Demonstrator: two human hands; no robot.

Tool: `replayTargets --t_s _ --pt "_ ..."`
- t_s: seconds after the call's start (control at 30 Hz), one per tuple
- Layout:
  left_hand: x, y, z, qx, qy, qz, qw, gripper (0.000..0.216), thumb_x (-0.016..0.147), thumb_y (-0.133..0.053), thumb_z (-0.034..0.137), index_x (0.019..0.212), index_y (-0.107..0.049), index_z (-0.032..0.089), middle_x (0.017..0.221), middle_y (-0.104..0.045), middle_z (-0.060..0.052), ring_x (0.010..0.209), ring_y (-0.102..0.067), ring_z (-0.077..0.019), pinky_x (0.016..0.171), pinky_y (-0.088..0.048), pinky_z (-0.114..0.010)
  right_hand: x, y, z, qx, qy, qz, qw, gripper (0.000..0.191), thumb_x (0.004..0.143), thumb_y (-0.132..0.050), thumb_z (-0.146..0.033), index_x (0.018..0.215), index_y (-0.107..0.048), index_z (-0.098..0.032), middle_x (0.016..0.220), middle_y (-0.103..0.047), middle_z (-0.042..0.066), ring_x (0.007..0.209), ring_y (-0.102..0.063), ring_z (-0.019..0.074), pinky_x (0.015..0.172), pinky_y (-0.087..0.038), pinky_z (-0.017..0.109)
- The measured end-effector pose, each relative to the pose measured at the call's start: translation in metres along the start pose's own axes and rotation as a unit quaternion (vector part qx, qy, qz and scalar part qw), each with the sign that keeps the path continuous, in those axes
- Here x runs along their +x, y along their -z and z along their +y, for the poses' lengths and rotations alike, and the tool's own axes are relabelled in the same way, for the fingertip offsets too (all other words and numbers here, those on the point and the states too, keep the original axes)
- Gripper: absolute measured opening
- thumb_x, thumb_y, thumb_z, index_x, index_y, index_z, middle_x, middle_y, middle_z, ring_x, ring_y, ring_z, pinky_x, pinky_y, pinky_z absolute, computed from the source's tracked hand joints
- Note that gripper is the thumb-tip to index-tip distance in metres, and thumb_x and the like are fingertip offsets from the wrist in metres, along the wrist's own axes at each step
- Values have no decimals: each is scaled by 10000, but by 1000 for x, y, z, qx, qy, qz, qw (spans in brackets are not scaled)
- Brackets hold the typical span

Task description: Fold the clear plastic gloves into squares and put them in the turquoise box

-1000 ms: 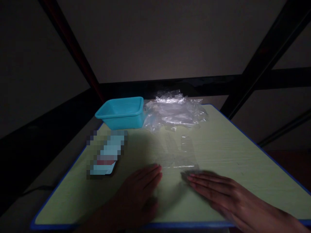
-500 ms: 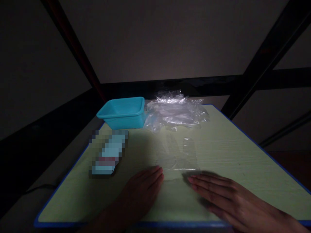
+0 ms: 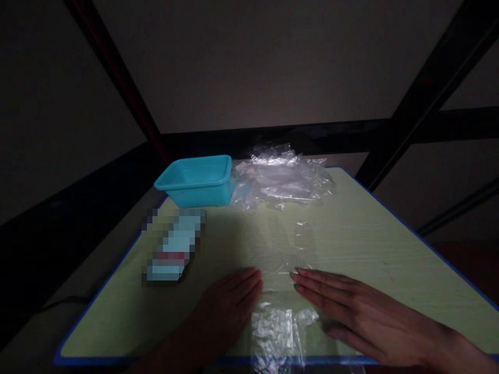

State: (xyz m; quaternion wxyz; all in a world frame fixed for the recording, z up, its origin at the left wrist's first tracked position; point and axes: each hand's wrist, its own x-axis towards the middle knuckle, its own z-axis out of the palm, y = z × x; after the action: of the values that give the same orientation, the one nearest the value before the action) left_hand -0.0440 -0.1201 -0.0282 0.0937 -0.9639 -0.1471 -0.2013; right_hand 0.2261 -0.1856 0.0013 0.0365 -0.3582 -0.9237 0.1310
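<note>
A thin clear plastic bag (image 3: 275, 332) lies on the pale green tabletop, its near part crinkled and shiny and hanging over the front edge. My left hand (image 3: 234, 301) rests at the bag's left side, fingers stretched out together. On the other side my right hand (image 3: 351, 306) lies flat over the bag's right part, fingers extended and fingertips pointing inward. The bag's far part (image 3: 284, 244) spreads smooth and flat beyond the fingertips. Neither hand grips anything.
A turquoise plastic basket (image 3: 195, 182) stands at the back left. Beside it lies a heap of clear plastic bags (image 3: 286, 179). A pixelated, flat, light-blue object (image 3: 177, 244) sits at the left. The table (image 3: 390, 265) has a blue rim; dark frame bars surround it.
My right hand has slid left and slightly forward, closer to my left hand. The near part of the bag now shows crinkled and bright. My left hand has barely moved.
</note>
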Motion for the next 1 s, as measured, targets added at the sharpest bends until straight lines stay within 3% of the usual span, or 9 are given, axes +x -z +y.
replayTargets --t_s 0.4,0.57,0.83,1.0 --pt "0 3 1 -13 -4 4 1000 297 915 -327 131 1062 -582 91 1054 -671 -92 1014 -602 -161 835 -540 -281 0 -1 4 1 26 4 1000 609 860 -462 -187 1398 -187 -113 1442 -244 97 1325 -228 210 1058 -313 367" --pt "1 3 0 -30 -10 6 999 314 907 -308 108 1045 -589 86 1035 -677 -84 989 -604 -150 853 -528 -264 0 -4 4 -17 39 18 999 505 896 -412 -170 1376 -271 -102 1410 -328 107 1310 -274 188 1047 -339 332" --pt "2 2 -6 -148 58 0 987 306 904 -336 148 1058 -600 143 1073 -656 -88 984 -604 -135 856 -524 -267 -1 -3 8 42 25 38 998 490 894 -398 -132 1373 -299 -143 1392 -382 77 1277 -355 171 1031 -369 330" --pt "1 1 -10 -131 59 17 990 262 905 -395 201 1062 -594 133 1085 -653 -92 1015 -599 -147 870 -521 -286 -2 -3 10 47 20 34 998 510 888 -417 -148 1380 -283 -163 1394 -378 69 1278 -356 184 1033 -367 354"
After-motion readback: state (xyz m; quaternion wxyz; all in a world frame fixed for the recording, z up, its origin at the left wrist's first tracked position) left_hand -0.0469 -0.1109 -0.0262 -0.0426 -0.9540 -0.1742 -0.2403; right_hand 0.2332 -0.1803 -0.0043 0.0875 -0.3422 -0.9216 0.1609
